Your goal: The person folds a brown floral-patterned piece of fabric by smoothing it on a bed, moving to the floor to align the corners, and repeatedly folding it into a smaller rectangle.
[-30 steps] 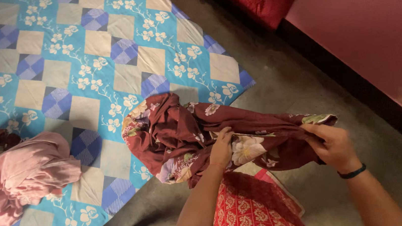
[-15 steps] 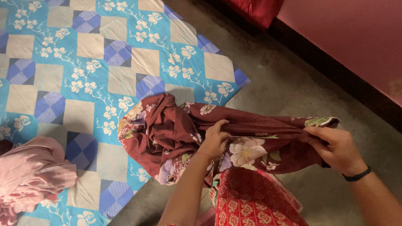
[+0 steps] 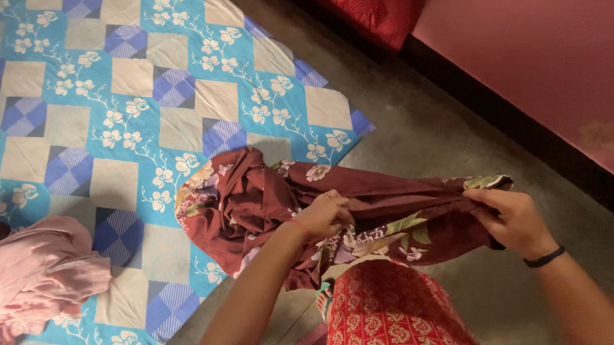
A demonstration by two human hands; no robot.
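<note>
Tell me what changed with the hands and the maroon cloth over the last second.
The left hand slid a little leftward and up along the maroon floral cloth, turning its back to the camera and bunching the fabric, so the large pale flower is now mostly folded away. The right hand kept its grip on the cloth's far end. The pink garment pile on the blue patchwork quilt lies as before.

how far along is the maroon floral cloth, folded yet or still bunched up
Nothing looks folded yet. In hand: the right hand pinches one end of the maroon floral cloth and the left hand grips it mid-length, with a short span stretched between them. Left: the rest hangs in a crumpled bunch over the edge of the blue patchwork quilt, and a pink garment lies heaped on the quilt, unfolded.
</note>
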